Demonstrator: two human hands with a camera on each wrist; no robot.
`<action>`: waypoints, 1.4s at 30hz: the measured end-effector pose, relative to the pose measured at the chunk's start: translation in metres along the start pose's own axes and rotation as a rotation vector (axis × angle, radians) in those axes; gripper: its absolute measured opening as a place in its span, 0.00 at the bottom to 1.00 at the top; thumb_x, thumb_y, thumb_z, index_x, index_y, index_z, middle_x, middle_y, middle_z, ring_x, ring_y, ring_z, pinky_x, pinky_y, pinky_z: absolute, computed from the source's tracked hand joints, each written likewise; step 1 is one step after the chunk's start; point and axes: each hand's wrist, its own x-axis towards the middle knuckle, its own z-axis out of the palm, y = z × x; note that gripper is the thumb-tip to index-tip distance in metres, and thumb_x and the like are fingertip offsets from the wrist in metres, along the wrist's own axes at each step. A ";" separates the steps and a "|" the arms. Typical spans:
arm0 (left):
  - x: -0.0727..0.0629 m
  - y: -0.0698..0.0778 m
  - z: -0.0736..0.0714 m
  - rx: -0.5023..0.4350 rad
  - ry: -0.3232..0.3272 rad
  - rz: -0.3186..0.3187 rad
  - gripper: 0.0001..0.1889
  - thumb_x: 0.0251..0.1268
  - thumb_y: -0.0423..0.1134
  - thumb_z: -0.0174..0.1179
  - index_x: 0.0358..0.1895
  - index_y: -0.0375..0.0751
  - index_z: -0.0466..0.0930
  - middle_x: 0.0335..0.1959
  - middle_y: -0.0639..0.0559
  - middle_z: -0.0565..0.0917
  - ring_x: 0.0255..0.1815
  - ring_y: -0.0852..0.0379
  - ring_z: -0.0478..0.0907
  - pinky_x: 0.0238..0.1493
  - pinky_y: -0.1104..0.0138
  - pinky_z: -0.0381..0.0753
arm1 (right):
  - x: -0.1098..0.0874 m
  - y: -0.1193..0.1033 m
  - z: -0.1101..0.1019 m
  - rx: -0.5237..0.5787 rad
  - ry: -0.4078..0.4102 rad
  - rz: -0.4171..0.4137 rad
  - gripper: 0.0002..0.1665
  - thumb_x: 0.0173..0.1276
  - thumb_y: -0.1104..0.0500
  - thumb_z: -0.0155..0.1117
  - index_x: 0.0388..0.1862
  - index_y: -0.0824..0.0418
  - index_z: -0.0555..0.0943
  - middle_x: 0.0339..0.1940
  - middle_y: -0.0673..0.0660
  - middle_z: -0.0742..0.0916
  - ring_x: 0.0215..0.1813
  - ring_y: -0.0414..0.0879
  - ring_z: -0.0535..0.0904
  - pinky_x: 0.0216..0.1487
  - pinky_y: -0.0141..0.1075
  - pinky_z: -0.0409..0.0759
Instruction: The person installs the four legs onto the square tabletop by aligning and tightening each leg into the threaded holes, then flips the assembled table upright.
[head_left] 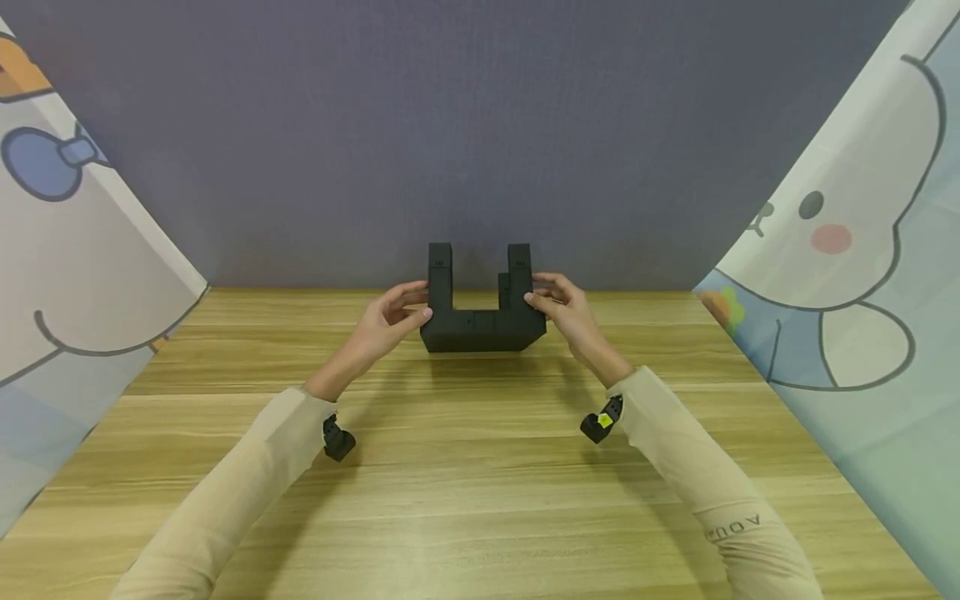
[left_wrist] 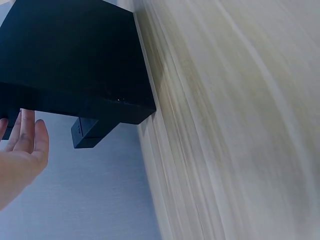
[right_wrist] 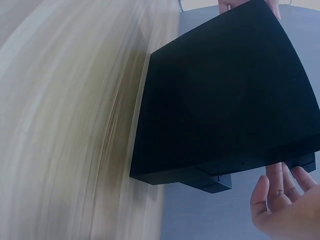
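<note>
A black, boxy U-shaped object (head_left: 483, 331) stands on the table near the back wall, with two prongs that reach up or back in the head view. My left hand (head_left: 382, 327) holds its left side, the thumb at the front corner and the fingers farther back. On the opposite side, my right hand (head_left: 564, 310) grips the right prong between thumb and fingers. A broad, plain black face (left_wrist: 70, 50) fills much of the left wrist view, with the left hand's fingers at its edge. In the right wrist view, the right hand's fingertips (right_wrist: 276, 172) touch the object's edge.
The wood-grain table (head_left: 480, 483) meets a grey-blue wall (head_left: 480, 125) right behind the object. Cartoon-printed panels (head_left: 75, 250) flank the table on the left and right. Small black devices (head_left: 339, 438) are worn at both wrists below beige sleeves.
</note>
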 end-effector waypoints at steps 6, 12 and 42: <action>-0.003 0.012 0.002 0.008 0.008 -0.012 0.27 0.67 0.39 0.53 0.68 0.45 0.59 0.63 0.41 0.68 0.58 0.42 0.70 0.57 0.50 0.70 | 0.001 0.002 -0.002 0.001 -0.021 0.002 0.26 0.68 0.55 0.56 0.63 0.58 0.67 0.53 0.60 0.76 0.46 0.42 0.73 0.45 0.35 0.73; -0.007 0.023 0.005 0.026 0.025 -0.013 0.26 0.68 0.39 0.51 0.68 0.42 0.59 0.64 0.39 0.68 0.61 0.41 0.67 0.59 0.48 0.68 | -0.004 0.004 -0.006 0.006 -0.062 -0.036 0.25 0.69 0.56 0.54 0.63 0.60 0.66 0.54 0.59 0.74 0.48 0.40 0.73 0.45 0.34 0.74; -0.003 0.007 -0.002 0.002 0.009 0.137 0.33 0.56 0.30 0.62 0.66 0.38 0.61 0.65 0.38 0.66 0.61 0.40 0.67 0.62 0.45 0.63 | 0.005 0.001 0.001 -0.004 0.012 -0.030 0.22 0.67 0.58 0.55 0.60 0.59 0.70 0.47 0.55 0.80 0.42 0.40 0.75 0.38 0.36 0.73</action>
